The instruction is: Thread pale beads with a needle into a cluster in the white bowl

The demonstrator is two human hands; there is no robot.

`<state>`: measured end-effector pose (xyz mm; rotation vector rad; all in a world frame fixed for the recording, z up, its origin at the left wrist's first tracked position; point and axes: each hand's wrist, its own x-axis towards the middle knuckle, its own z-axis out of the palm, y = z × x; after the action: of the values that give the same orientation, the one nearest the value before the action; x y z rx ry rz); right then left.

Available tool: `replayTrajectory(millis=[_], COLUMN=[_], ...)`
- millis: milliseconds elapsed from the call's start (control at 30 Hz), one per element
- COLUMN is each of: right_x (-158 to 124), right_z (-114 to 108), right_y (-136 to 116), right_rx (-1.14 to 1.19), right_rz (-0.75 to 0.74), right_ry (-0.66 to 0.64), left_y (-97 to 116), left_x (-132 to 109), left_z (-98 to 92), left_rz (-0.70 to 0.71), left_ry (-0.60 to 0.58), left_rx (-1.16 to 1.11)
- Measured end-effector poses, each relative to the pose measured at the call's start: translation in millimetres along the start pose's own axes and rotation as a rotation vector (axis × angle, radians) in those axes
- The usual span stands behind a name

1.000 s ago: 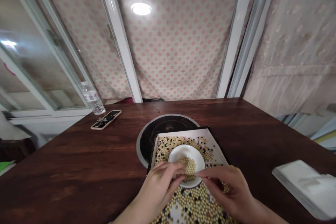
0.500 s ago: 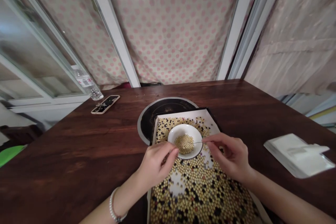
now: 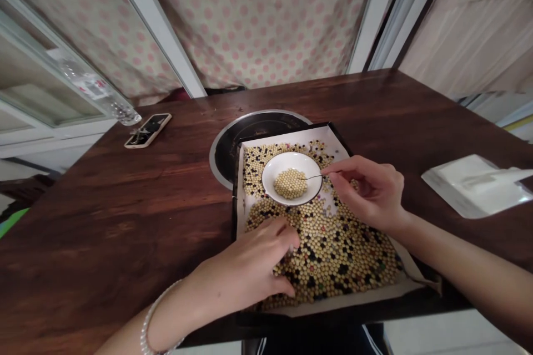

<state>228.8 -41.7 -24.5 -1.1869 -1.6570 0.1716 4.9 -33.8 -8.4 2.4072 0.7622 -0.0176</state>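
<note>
A small white porcelain dish (image 3: 291, 162) stands on the tray and holds a mound of pale yellow soybeans (image 3: 290, 183). My right hand (image 3: 366, 191) pinches a thin metal wire (image 3: 312, 176), whose tip reaches over the dish's rim towards the mound. Nearer me, my left hand (image 3: 250, 260) lies on a layer of mixed soybeans and black beans (image 3: 337, 249), its fingers spread and nothing visible in them. These beans fill a paper-lined black tray (image 3: 337, 147) and hide most of its paper.
The tray overlaps a round black induction cooktop (image 3: 245, 144) on a dark wooden table (image 3: 112, 222). A phone (image 3: 147, 130) and a plastic water bottle (image 3: 95, 89) stand far left. A white packet (image 3: 474, 186) lies right. A white beaded bracelet (image 3: 154, 327) circles my left wrist.
My left hand has moved from the dish's near rim down onto the loose beans. The right hand stays at the dish with the wire. The view has tilted lower, showing more of the tray.
</note>
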Motion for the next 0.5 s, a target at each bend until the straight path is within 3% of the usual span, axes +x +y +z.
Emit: replayTrajectory(millis=[133, 367, 500], right_x=[0, 1, 1], right_z=[0, 0, 1], right_y=[1, 0, 0], right_rx=[-0.016, -0.028, -0.006], right_rz=[-0.003, -0.031, -0.032], right_ry=[-0.029, -0.059, -0.08], left_y=[-4, -5, -8], left_x=[4, 16, 22], left_z=[4.7, 0.6, -0.4], left_rz=[0.01, 0.18, 0.208], left_ry=[-0.086, -0.187, -0.244], left_rx=[-0.036, -0.133, -0.218])
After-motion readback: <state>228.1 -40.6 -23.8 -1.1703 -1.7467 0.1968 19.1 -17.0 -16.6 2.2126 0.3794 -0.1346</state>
